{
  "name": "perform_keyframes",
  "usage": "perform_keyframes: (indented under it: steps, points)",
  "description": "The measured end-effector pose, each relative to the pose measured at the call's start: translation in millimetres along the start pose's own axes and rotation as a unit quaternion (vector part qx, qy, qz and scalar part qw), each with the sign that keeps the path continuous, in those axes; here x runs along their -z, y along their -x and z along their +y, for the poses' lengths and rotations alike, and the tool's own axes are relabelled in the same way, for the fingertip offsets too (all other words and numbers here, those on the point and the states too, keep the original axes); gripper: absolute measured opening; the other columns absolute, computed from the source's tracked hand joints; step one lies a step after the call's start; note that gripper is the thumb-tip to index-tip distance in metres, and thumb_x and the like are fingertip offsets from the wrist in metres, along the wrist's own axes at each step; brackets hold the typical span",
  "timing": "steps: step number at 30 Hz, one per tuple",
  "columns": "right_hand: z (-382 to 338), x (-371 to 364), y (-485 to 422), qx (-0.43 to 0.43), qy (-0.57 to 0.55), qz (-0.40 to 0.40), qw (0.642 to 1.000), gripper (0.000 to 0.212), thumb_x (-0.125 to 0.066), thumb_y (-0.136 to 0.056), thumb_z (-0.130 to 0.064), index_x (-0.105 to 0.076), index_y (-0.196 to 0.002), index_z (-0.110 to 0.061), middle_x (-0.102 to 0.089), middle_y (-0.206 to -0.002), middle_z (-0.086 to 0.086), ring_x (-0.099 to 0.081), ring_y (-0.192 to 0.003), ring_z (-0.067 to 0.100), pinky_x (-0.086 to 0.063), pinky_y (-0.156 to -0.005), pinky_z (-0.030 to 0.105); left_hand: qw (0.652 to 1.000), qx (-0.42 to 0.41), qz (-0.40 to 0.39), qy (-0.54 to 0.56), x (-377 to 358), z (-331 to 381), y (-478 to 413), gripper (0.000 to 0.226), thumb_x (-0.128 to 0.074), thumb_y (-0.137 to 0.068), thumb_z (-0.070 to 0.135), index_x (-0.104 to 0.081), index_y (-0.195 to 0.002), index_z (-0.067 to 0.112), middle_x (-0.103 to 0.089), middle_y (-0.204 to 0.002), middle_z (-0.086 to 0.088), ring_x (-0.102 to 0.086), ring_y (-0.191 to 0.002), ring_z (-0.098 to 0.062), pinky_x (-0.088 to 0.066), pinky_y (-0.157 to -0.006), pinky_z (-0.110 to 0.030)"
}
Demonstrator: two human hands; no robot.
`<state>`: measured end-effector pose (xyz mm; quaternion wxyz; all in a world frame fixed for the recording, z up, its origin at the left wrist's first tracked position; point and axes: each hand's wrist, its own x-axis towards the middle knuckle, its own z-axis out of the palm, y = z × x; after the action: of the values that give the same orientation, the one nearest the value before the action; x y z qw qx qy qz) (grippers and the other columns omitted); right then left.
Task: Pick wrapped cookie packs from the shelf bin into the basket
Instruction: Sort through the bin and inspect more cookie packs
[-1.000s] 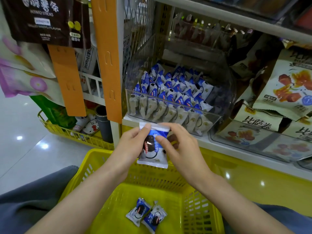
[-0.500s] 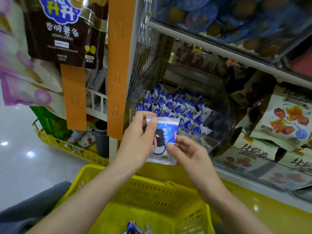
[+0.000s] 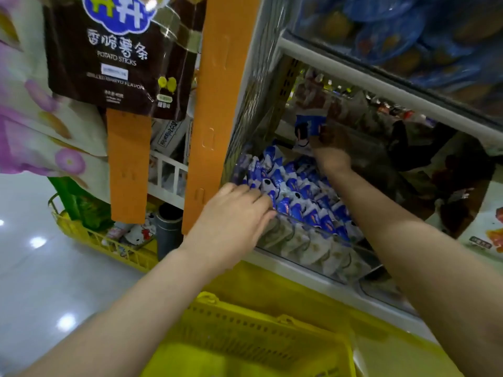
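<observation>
1. While both bare forearms stretch up from the bottom of the view toward the shelf, the left hand (image 3: 234, 216) lies palm-down at the front-left corner of the shelf bin (image 3: 321, 230). Its fingers are held together and slightly bent, with the tips among the front packs. Blur hides whether they grip one; I cannot tell.
2. The right arm reaches deeper, crossing over the bin's front rim. The right hand (image 3: 330, 148) is raised at the back of the bin and pinches one cookie pack (image 3: 307, 126) at its lower right edge.
3. The held pack is a small, flat film pouch, blue and white with a dark round cookie printed on it. It stands roughly upright, above the pile and clear of it.
4. The bin is clear, rigid plastic with a tall back and a low front wall. Packed cookie packs (image 3: 299, 191) fill it in tight overlapping rows, glossy blue tops over white bottoms.
5. The basket (image 3: 245, 330) is yellow plastic with slotted walls. It sits below the shelf edge, between the two forearms and well apart from the held pack.
6. A dark potato-sticks bag (image 3: 117, 55) hangs upper left, beside an orange strip (image 3: 217, 104).
</observation>
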<state>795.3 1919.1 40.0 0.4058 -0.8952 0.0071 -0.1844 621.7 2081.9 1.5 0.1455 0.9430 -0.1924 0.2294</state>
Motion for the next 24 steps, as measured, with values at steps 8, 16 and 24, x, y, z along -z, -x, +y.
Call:
perform_keyframes:
  steps: [8, 16, 24]
  points:
    - [15.4, -25.4, -26.2, -0.029, 0.096, -0.067, 0.993, 0.027, -0.057, -0.09, -0.019, -0.058, -0.113, -0.006, -0.061, -0.118, 0.014, -0.058, -0.105, 0.026, -0.045, -0.085, 0.03, 0.998, -0.022, 0.063, -0.01, -10.8, -4.2, 1.0, 0.032, -0.036, -0.09, 0.028, -0.065, -0.082, 0.016, -0.063, -0.075, 0.001, -0.058, -0.072, -0.019, -0.042, -0.071, -0.031]
    - [7.2, -24.3, -38.2, -0.023, 0.207, -0.15, 0.967, 0.036, -0.061, -0.088, -0.027, -0.058, -0.117, -0.006, -0.059, -0.119, 0.013, -0.056, -0.099, 0.021, -0.038, -0.075, 0.024, 0.996, -0.026, 0.083, -0.017, -15.9, -6.4, 1.1, 0.03, -0.039, -0.091, 0.027, -0.066, -0.086, 0.015, -0.064, -0.077, 0.001, -0.059, -0.073, -0.019, -0.041, -0.074, -0.03]
    - [9.6, -39.4, -34.4, 0.011, 0.172, -0.197, 0.965, 0.031, -0.042, -0.097, -0.028, -0.06, -0.113, -0.007, -0.056, -0.099, 0.01, -0.048, -0.072, 0.012, -0.039, -0.065, 0.023, 0.994, -0.027, 0.103, -0.023, -17.5, -4.5, 0.7, 0.028, -0.04, -0.09, 0.026, -0.066, -0.086, 0.015, -0.064, -0.078, 0.001, -0.058, -0.073, -0.019, -0.045, -0.073, -0.031]
